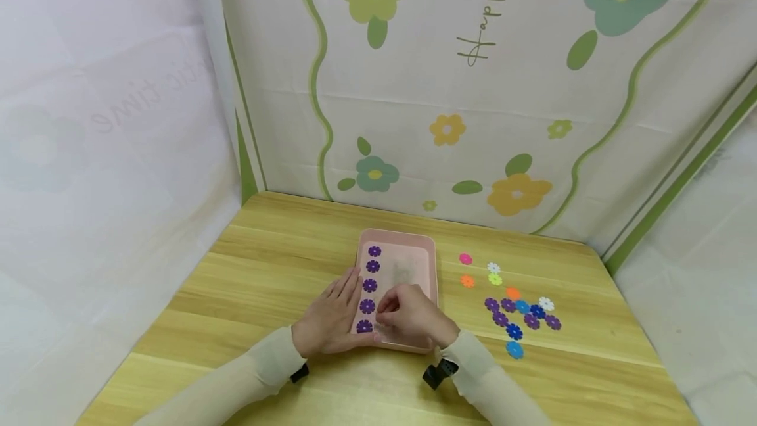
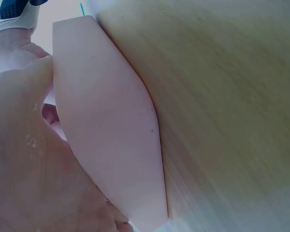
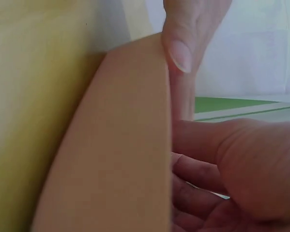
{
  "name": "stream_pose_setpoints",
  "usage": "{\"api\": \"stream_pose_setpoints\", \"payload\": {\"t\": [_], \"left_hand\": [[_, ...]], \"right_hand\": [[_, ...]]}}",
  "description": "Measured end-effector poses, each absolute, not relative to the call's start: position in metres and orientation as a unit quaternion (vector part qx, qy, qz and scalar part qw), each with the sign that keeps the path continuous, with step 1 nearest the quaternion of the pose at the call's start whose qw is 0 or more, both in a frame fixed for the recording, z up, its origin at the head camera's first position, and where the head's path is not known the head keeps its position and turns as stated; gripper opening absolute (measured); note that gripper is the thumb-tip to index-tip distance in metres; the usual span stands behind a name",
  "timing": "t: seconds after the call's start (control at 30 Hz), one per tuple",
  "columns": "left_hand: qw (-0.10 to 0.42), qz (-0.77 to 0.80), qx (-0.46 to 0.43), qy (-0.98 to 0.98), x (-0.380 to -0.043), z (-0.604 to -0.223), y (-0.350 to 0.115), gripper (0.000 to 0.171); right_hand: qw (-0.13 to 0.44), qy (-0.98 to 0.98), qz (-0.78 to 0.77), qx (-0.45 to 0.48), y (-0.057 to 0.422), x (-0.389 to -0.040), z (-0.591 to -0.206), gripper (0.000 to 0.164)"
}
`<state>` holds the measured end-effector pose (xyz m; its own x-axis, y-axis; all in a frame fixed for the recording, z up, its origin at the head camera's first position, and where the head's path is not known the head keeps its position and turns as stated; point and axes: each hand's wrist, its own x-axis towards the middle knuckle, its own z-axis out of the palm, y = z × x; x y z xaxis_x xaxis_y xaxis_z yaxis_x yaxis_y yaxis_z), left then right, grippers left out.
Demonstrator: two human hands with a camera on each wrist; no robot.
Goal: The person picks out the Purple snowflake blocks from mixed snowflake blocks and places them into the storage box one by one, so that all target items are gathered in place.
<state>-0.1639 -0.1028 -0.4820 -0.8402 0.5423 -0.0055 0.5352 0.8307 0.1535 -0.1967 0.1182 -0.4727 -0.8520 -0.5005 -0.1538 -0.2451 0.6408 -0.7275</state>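
Note:
A pink tray (image 1: 407,240) lies on the table in the head view. Down its left side runs a column of several purple flower-shaped discs (image 1: 370,285). Across the tray's left rim rests my left hand (image 1: 336,319), fingers extended, its thumb along the near rim beside the lowest disc. My right hand (image 1: 411,313) is over the tray's near part with bent fingers, thumb and index close together right of the column. Whether a piece is between those fingertips cannot be seen. In both wrist views the tray's outer wall (image 2: 106,111) hides part of the fingers.
Right of the tray, loose flower discs lie scattered on the wooden table (image 1: 284,235): purple (image 1: 492,305), dark blue (image 1: 514,331), light blue (image 1: 515,350), orange (image 1: 467,281), pink (image 1: 465,259), yellow-green (image 1: 495,279) and white (image 1: 546,304). A flower-patterned curtain (image 1: 408,84) stands behind the table.

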Motion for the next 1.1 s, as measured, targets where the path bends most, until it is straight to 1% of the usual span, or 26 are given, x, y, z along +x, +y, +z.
{"api": "stream_pose_setpoints", "payload": {"t": [0.07,0.23,0.4,0.57,0.77,0.97,1.1], "left_hand": [[0.019,0.079,0.282,0.956,-0.164,-0.483,-0.102,0.117],[0.004,0.09,0.284,0.954,-0.163,-0.488,-0.103,0.119],[0.006,0.088,0.286,0.954,-0.165,-0.493,-0.104,0.12],[0.007,0.094,0.288,0.953,-0.165,-0.492,-0.105,0.119],[0.012,0.091,0.289,0.953,-0.163,-0.488,-0.105,0.118],[0.027,0.088,0.285,0.954,-0.163,-0.483,-0.104,0.116],[0.025,0.083,0.284,0.955,-0.164,-0.483,-0.103,0.117]], "right_hand": [[0.163,0.894,-0.358,-0.214,0.127,-0.197,-0.467,0.003],[0.115,0.902,-0.346,-0.231,0.157,-0.195,-0.451,0.013],[0.065,0.922,-0.318,-0.209,0.197,-0.185,-0.442,0.018],[0.03,0.938,-0.293,-0.184,0.249,-0.174,-0.44,0.025],[0.02,0.948,-0.271,-0.165,0.316,-0.166,-0.445,0.032],[0.032,0.967,-0.217,-0.131,0.378,-0.167,-0.458,0.042],[0.043,0.976,-0.178,-0.115,0.41,-0.172,-0.468,0.043]]}}
